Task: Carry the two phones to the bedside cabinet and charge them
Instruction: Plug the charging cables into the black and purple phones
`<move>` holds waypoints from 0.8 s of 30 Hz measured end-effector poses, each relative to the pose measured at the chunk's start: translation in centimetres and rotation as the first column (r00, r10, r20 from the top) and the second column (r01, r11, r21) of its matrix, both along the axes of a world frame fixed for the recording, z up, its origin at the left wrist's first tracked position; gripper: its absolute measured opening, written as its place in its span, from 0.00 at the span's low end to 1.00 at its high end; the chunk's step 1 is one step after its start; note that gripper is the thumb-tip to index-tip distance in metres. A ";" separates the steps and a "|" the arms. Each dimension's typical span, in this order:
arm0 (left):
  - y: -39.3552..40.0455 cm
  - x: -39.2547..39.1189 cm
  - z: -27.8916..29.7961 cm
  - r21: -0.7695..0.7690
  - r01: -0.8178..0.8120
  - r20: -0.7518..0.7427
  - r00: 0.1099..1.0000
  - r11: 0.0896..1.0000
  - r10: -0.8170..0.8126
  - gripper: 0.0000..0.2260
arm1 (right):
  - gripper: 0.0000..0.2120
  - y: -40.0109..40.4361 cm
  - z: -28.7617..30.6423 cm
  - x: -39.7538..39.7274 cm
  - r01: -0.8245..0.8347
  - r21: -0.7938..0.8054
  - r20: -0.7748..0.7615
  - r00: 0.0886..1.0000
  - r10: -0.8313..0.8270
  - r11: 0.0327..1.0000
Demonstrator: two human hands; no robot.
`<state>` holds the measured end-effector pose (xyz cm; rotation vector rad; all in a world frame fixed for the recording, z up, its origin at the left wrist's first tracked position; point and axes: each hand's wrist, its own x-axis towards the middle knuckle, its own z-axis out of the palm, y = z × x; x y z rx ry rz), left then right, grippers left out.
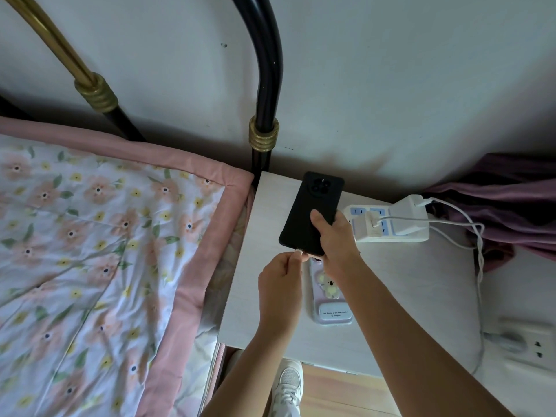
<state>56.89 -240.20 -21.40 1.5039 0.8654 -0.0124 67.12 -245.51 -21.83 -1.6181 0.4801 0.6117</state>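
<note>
My right hand (334,236) holds a black phone (310,212) back side up, above the white bedside cabinet (406,281). At the phone's bottom edge my left hand (282,275) pinches a small charging plug; the cable behind it is hidden by the hand. A second phone in a pale pink case with a cartoon sticker (329,293) lies flat on the cabinet under my hands, partly covered by my right forearm. To the right on the cabinet sits a white power strip (391,227) with two chargers plugged in and white cables (469,230) running off them.
A bed with a floral quilt (99,251) and a black and brass frame (264,115) stands left of the cabinet. Purple cloth (511,203) lies at the far right. Another white power strip (529,344) rests at the cabinet's right. A white shoe (288,383) shows below.
</note>
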 end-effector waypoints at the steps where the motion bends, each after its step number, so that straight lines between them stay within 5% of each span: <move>1: 0.1 0.0 0.0 0.005 -0.003 -0.008 1.000 1.000 0.003 0.14 | 0.09 0.1 0.0 -0.1 -0.007 0.001 0.021 1.000 0.007 1.000; 20: 1.4 -0.6 -2.7 0.088 0.021 -0.067 0.998 0.996 -0.015 0.13 | 0.12 1.5 -1.6 -1.1 -0.049 -0.078 0.071 0.996 0.054 0.996; 24: 3.8 -0.9 -4.8 -0.051 0.052 -0.087 0.995 0.997 -0.056 0.17 | 0.11 0.7 -1.9 -1.7 -0.090 -0.035 0.002 0.996 0.090 0.995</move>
